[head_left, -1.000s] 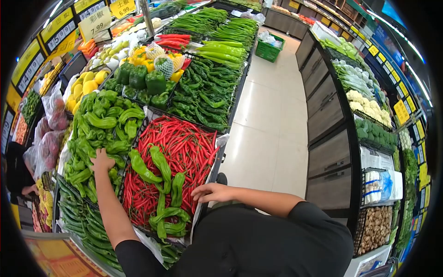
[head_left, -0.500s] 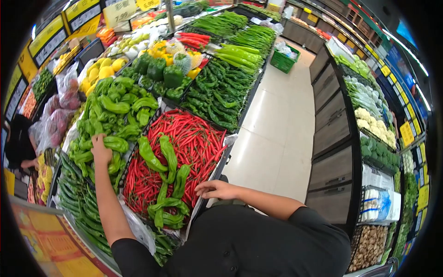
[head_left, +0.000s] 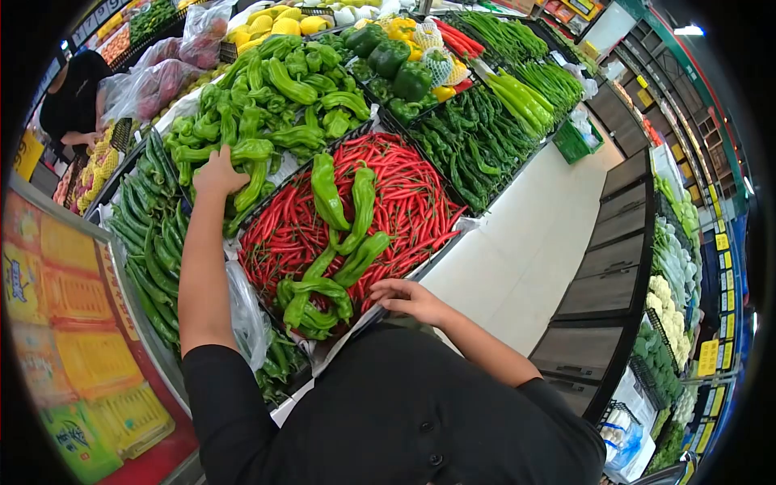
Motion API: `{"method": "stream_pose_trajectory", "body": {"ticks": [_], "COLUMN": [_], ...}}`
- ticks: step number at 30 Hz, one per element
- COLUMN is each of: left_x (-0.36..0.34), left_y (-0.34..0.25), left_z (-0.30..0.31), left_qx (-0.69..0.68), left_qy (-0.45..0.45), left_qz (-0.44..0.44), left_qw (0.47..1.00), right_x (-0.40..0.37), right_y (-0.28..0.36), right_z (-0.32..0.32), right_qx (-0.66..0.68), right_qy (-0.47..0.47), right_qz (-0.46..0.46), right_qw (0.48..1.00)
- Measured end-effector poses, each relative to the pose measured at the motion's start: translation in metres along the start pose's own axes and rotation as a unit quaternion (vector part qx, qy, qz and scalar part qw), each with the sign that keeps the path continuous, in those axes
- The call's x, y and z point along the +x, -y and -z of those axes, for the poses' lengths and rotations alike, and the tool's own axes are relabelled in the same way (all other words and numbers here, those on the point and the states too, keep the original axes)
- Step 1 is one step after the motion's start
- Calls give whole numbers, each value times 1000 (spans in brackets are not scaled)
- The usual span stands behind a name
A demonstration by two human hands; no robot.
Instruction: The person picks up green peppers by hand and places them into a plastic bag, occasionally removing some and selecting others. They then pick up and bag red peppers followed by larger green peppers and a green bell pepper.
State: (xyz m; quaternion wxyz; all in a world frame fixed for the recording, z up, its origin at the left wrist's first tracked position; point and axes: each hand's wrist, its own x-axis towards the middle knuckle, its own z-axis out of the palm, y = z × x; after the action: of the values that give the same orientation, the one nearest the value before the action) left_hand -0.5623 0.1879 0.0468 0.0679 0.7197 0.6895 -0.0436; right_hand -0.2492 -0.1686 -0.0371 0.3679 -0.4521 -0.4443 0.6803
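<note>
My left hand (head_left: 218, 173) reaches into the heap of light green peppers (head_left: 279, 89), its fingertips among the peppers; whether it grips one is hidden. Long dark green chilies (head_left: 149, 234) lie just left of that forearm. My right hand (head_left: 408, 297) rests near the front edge of the red chili bin (head_left: 404, 194), fingers apart and slightly bent, holding nothing. Several light green peppers (head_left: 327, 194) lie loose on top of the red chilies, some close to my right hand.
Behind are dark green chilies (head_left: 477, 141), bell peppers (head_left: 390, 59) and yellow fruit (head_left: 284, 27). A green crate (head_left: 575, 144) stands on the aisle floor (head_left: 517, 242). Vegetable shelves (head_left: 663, 323) line the right. Another person (head_left: 77, 97) is at the far left.
The view has turned, so the stall appears shifted right and the packaged goods at lower left show more. My left hand stays at the green peppers; my right stays near the bin edge.
</note>
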Motion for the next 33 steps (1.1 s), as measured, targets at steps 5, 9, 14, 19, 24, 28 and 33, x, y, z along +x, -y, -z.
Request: {"method": "stream_pose_trajectory", "body": {"ticks": [5,9,14,19,24,28,33], "left_x": [-4,14,37,42,34,22,-12], "left_y": [-17,-11,7,25,36,40,54], "left_z": [23,16,-9,-28,-32,-32,-17], "left_qx": [135,77,-73,-203,-310,-349,-540], "left_qy": [-13,-13,25,52,61,35,50], "left_qz": [-9,5,14,45,55,45,-68], "left_qw": [991,997,997,977,947,935,837], "right_x": [1,1,1,3,2,-3,-3], "right_y": [-6,-2,-2,3,-4,2,0], "right_z": [1,-1,-1,-1,2,-5,-4], "right_qx": [-5,-7,-17,-33,-41,-5,-2], "right_qy": [-3,-7,-7,-4,2,-11,-7], "right_qz": [0,-10,-8,-20,-10,-16,-12], "right_qw": [1000,1000,1000,999,999,1000,1000]}}
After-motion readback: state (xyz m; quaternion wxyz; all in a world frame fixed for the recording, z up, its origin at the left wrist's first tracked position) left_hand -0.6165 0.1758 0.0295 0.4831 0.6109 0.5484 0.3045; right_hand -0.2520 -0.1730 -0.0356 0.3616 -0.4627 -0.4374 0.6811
